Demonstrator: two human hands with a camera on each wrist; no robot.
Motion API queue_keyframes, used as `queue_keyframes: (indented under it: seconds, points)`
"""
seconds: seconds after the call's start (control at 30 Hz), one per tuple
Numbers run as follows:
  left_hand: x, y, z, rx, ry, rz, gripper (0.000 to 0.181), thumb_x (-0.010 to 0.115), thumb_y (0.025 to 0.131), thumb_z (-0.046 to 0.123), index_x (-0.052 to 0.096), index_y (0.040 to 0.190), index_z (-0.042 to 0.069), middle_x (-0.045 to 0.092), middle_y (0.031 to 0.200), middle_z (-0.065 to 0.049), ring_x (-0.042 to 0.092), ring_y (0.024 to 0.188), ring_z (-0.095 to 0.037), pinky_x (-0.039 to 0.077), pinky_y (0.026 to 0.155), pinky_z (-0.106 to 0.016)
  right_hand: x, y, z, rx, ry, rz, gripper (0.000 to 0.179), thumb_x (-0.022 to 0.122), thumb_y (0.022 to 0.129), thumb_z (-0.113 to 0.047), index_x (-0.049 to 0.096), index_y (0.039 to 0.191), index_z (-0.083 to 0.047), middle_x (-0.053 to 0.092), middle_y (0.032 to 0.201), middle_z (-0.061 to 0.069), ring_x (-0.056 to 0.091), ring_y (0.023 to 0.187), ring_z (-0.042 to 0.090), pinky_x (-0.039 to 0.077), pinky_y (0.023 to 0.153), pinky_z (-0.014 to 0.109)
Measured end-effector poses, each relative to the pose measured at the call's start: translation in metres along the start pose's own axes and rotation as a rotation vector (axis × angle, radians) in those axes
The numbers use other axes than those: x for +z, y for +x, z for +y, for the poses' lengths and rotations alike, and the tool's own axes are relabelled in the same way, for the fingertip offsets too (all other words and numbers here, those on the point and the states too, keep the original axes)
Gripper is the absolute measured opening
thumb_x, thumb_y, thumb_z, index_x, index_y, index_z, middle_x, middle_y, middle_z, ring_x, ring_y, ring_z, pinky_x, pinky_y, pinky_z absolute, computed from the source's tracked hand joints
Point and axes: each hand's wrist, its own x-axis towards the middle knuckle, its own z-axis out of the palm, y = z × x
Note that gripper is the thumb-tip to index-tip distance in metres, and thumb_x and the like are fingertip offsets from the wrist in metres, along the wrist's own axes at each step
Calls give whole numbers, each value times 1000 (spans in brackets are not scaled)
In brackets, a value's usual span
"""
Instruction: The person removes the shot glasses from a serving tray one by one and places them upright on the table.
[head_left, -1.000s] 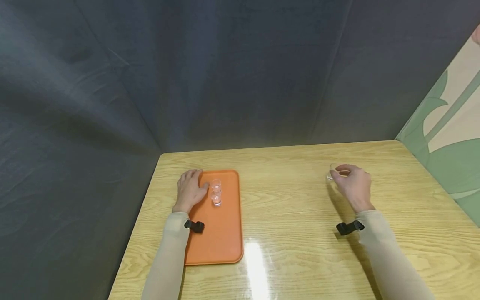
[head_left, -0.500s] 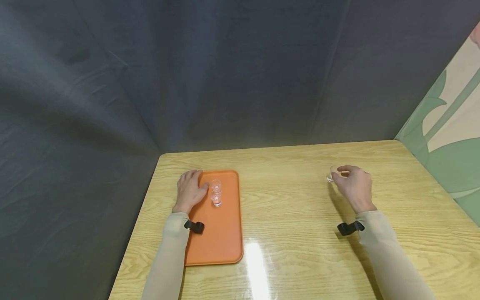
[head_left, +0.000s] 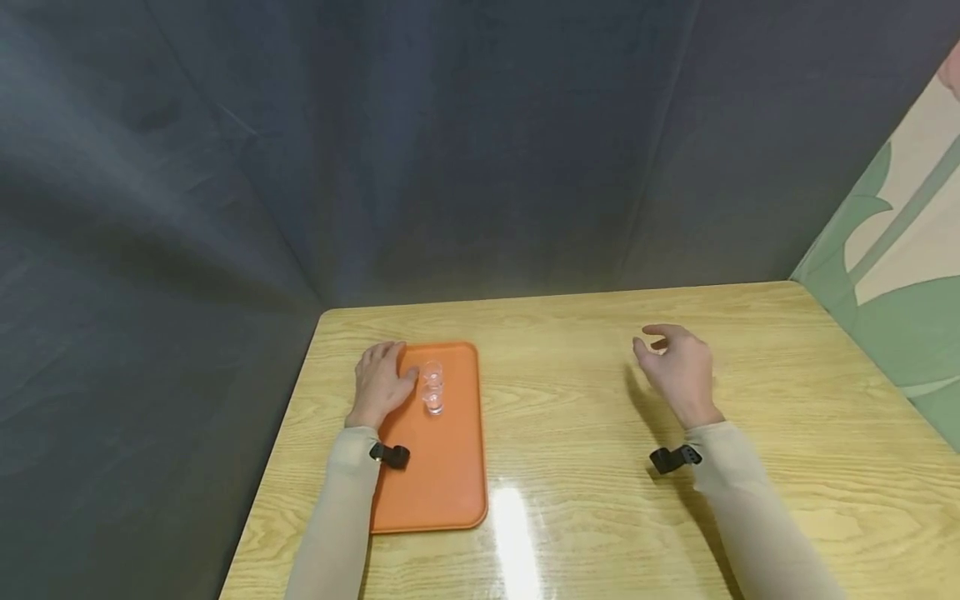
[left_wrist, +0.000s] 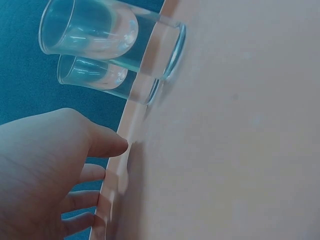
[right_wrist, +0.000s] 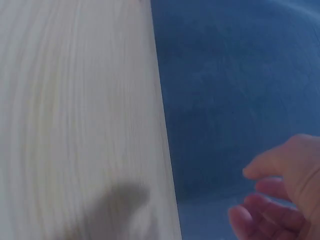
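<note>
Head view high, facing forward-down. Wrist views close; left shares tray (head_left: 429, 492) with head, right shares table (head_left: 570, 442).

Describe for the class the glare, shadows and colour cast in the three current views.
Head: white glare on the wooden table, a dark shadow beside the right sleeve. Left wrist: bright highlights on the two shot glasses; the orange tray looks pale, pinkish. Right wrist: a blurry shadow on the pale table; the cloth beyond looks blue.

Head view: surface (head_left: 577, 450) moderately lit, white glare streak (head_left: 513, 542) near front; right sleeve (head_left: 750, 508) casts soft shadow (head_left: 705, 521) leftward; dark cloth (head_left: 487, 158) dim. Wrist views: bluish cast, hazy detail; right shows blurred shadow.
</note>
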Motion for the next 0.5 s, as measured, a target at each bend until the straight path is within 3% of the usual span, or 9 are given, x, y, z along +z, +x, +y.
queue_keyframes:
  seconds: [0.2,0.33,0.5]
  points:
    - [1,0,-1,3,-1,9,58,58,96,36,47,146,10,41,151,-17,27,144,-38,17,120,-56,22,-3,-16,-42,120,-95,30,70,90,-25,73,113,-5,74,103,21,73,75,32,58,61,41]
    - [0,1,1,7,0,18,57,58,96,35,47,146,10,42,151,-17,28,144,-38,17,119,-56,37,-8,-30,-41,160,-182,32,69,91,-26,71,115,-6,74,106,19,73,85,33,59,73,48]
    - [1,1,0,1,1,12,57,58,96,35,47,147,9,41,151,-17,27,144,-38,16,120,-56,54,-16,-48,-43,196,-261,33,70,91,-26,71,116,-5,74,110,16,71,95,31,59,81,48]
